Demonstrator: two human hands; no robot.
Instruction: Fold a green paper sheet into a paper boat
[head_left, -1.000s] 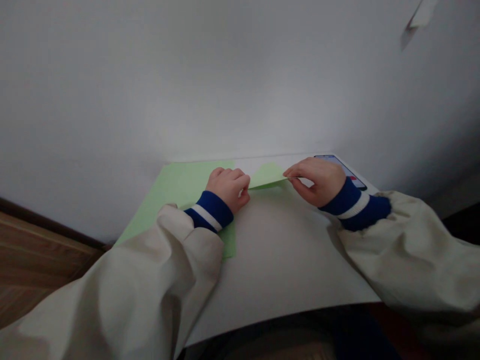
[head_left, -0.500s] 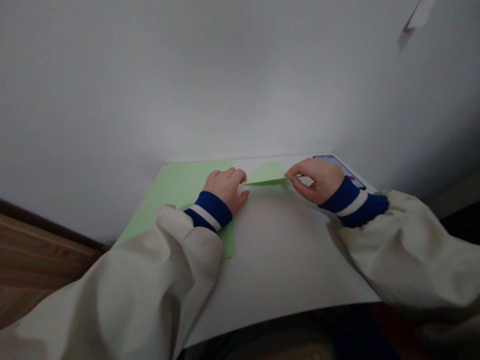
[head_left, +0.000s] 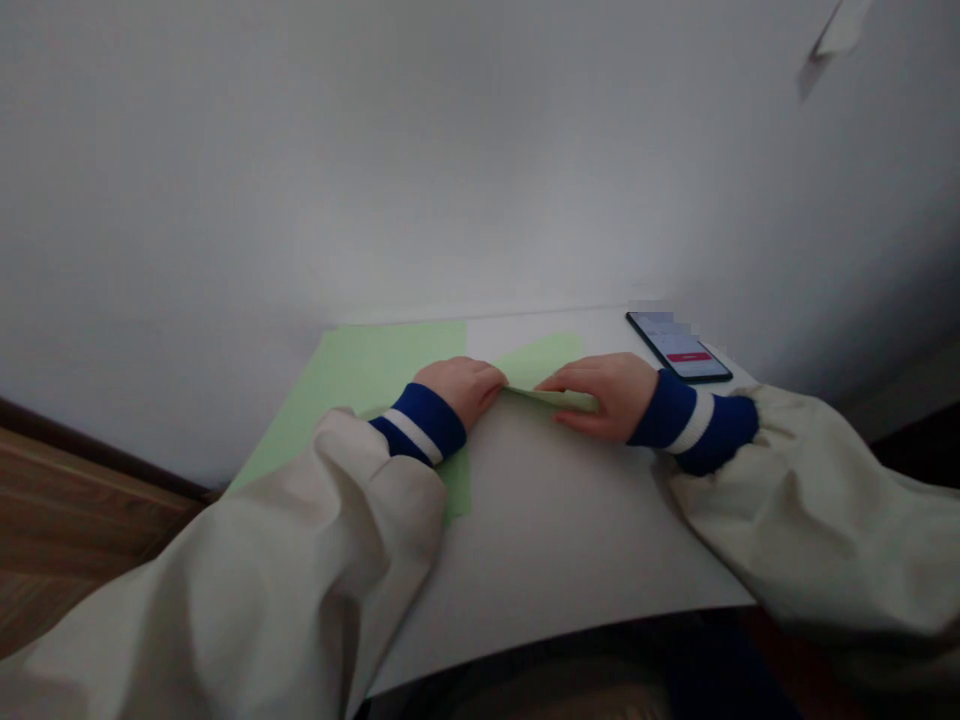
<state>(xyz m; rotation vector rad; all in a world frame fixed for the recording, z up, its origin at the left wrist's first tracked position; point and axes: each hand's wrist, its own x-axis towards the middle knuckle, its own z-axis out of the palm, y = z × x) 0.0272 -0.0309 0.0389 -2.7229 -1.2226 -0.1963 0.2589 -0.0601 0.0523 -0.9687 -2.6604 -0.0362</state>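
A small folded piece of light green paper (head_left: pixel 544 362) lies on the white table (head_left: pixel 555 520) between my hands. My left hand (head_left: pixel 461 385) is curled, its fingertips pressing the paper's left end. My right hand (head_left: pixel 600 392) lies over the paper's near edge, fingers stretched out leftward and pressing it flat against the table. Under my left forearm lies a larger light green sheet (head_left: pixel 360 375), partly hidden by the sleeve.
A phone (head_left: pixel 679 346) with its screen lit lies at the table's far right corner. A white wall rises right behind the table. Wooden floor (head_left: pixel 67 520) shows at the left. The table's near edge runs below my arms.
The folded paper was held up off the table between both hands; it has come down flat. My right hand has moved left and down onto it, uncovering the phone.
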